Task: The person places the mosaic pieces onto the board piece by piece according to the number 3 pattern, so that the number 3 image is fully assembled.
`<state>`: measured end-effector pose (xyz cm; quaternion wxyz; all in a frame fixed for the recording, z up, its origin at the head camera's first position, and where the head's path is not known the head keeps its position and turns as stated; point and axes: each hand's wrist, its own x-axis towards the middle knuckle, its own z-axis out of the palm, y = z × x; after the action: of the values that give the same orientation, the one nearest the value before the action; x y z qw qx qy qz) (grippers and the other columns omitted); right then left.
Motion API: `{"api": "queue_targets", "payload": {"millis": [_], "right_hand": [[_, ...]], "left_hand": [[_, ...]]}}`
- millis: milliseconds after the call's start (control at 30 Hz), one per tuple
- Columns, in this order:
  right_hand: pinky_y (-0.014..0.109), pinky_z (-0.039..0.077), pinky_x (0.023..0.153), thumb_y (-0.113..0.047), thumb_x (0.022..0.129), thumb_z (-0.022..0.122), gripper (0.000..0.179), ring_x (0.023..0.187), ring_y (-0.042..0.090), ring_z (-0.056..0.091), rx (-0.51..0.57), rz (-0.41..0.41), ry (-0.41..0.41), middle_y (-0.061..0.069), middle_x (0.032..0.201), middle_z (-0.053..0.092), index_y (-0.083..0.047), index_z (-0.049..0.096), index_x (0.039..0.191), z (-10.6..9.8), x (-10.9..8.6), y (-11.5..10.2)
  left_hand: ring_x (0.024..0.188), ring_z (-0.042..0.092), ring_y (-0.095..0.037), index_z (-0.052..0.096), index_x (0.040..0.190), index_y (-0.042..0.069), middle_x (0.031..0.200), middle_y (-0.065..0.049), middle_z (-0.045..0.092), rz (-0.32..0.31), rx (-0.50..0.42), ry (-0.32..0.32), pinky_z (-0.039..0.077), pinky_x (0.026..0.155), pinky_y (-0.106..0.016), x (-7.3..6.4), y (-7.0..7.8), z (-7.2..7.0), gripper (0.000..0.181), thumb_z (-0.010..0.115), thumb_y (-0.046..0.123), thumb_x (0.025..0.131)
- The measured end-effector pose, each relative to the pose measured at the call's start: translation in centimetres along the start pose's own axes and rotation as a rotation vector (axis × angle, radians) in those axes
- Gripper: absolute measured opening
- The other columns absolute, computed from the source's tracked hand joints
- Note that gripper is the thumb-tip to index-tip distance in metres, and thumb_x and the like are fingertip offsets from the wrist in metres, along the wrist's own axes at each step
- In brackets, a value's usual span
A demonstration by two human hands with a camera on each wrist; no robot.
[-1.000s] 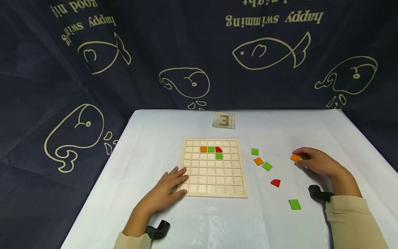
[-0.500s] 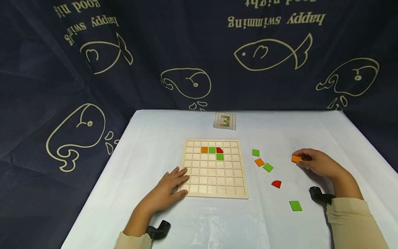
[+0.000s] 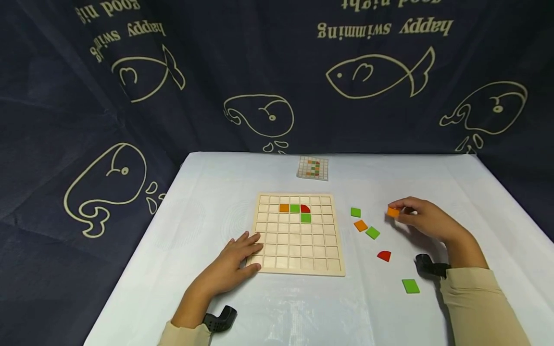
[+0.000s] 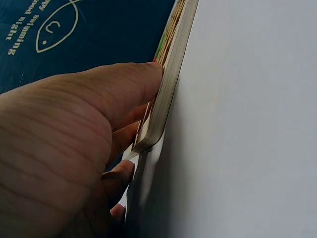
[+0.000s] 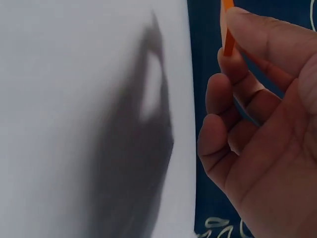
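In the head view, a white table point(image 3: 207, 192) stands before a dark cloth point(image 3: 311, 115) printed with fish and whales; a card point(image 3: 313, 168) lies at its far edge. The board point(image 3: 277, 274) holds an orange tile point(image 3: 283, 208), a green tile point(image 3: 294, 208) and a red piece point(image 3: 305, 208) in one row, with another green tile point(image 3: 306, 218) below the red. To its right lie three loose green tiles point(image 3: 372, 233), a loose orange tile point(image 3: 360, 225) and a loose red piece point(image 3: 384, 256). The right hand point(image 3: 426, 218), pinching the held tile point(image 3: 393, 212), also orange, has moved nearer the board since half a second ago; the left hand point(image 3: 233, 264) still rests, fingers spread, on the board's left edge.

In the left wrist view, the thumb point(image 4: 133, 82) touches the board's rim near a corner.

In the right wrist view, thumb and finger clasp the held tile above the table.
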<state>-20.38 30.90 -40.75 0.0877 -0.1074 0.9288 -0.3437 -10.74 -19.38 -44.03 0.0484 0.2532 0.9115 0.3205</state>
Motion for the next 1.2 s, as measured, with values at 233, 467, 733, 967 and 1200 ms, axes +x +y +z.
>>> {"api": "queue_targets", "payload": {"millis": [233,467,733,967,1200], "right_hand": [[0.028,0.045,0.068,-0.013,0.093,0.069,0.031,0.098,0.026,0.047,0.042,-0.053,-0.017,0.01,0.108,0.059,-0.006,0.065,0.124,1.1,1.3,-2.4],[0.029,0.045,0.067,-0.009,0.094,0.067,0.028,0.095,0.025,0.048,0.09,-0.112,-0.037,0.01,0.107,0.06,-0.007,0.066,0.122,2.9,2.6,-4.8],[0.031,0.047,0.066,-0.004,0.092,0.065,0.03,0.091,0.025,0.05,0.114,-0.16,-0.105,0.009,0.104,0.059,-0.006,0.065,0.123,5.2,3.8,-6.8],[0.033,0.046,0.066,-0.004,0.092,0.065,0.03,0.073,0.022,0.054,0.086,-0.229,-0.143,0.006,0.1,0.058,-0.007,0.066,0.122,6.8,4.5,-8.4],[0.037,0.043,0.077,-0.004,0.091,0.066,0.03,0.09,0.022,0.05,0.079,-0.288,-0.159,0.005,0.102,0.059,-0.007,0.067,0.12,8.0,5.1,-10.4]], "left_hand": [[0.147,0.023,-0.037,0.057,0.14,0.003,0.155,-0.011,0.039,-0.003,0.002,-0.006,0.013,0.113,-0.066,0.1,0.0,-0.1,0.051,0.068,0.026,0.095],[0.147,0.023,-0.037,0.057,0.139,0.003,0.155,-0.011,0.04,-0.007,0.0,-0.004,0.013,0.113,-0.066,0.0,0.0,-0.2,0.051,0.068,0.025,0.095],[0.147,0.023,-0.036,0.057,0.139,0.004,0.155,-0.01,0.04,0.001,0.003,-0.006,0.013,0.114,-0.066,0.1,-0.1,0.0,0.051,0.068,0.027,0.095],[0.147,0.023,-0.036,0.058,0.139,0.005,0.154,-0.01,0.04,0.0,0.001,-0.004,0.013,0.114,-0.066,0.1,-0.1,0.0,0.051,0.068,0.028,0.095],[0.147,0.024,-0.036,0.058,0.138,0.004,0.155,-0.011,0.04,-0.004,-0.004,0.001,0.013,0.114,-0.066,0.0,0.0,-0.1,0.05,0.069,0.026,0.094]]}}
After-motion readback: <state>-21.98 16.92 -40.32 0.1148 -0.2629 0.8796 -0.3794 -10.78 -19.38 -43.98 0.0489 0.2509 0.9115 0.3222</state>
